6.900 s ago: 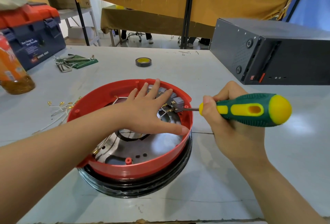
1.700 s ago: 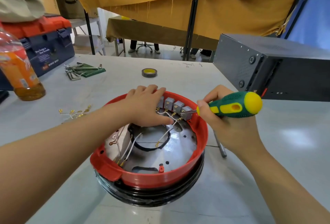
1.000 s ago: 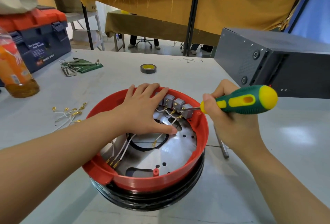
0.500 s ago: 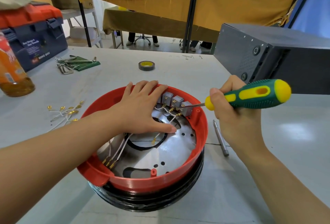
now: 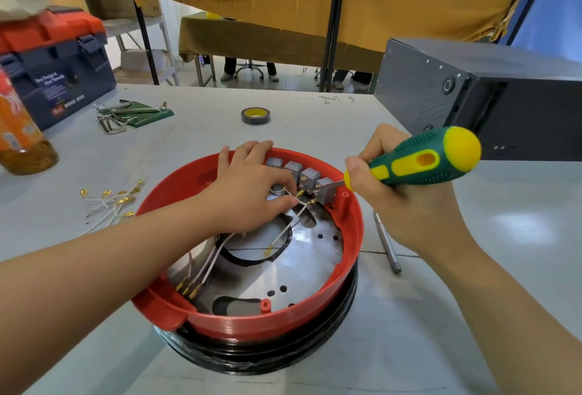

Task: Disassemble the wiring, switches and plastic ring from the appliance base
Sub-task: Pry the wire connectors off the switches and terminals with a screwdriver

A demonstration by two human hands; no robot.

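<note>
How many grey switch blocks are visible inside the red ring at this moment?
4, in a row along the far inner wall of the red ring: first beside the left hand, second, third, fourth at the screwdriver tip. The hand may hide more.

Two bare arms

The left hand (image 5: 248,193) and right hand (image 5: 400,202) wear nothing: no sleeves, gloves or rings.

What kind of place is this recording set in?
Likely a workshop or repair bench: a toolbox, hex keys and a tape roll lie on a plain worktable, with more cloth-draped tables behind.
</note>
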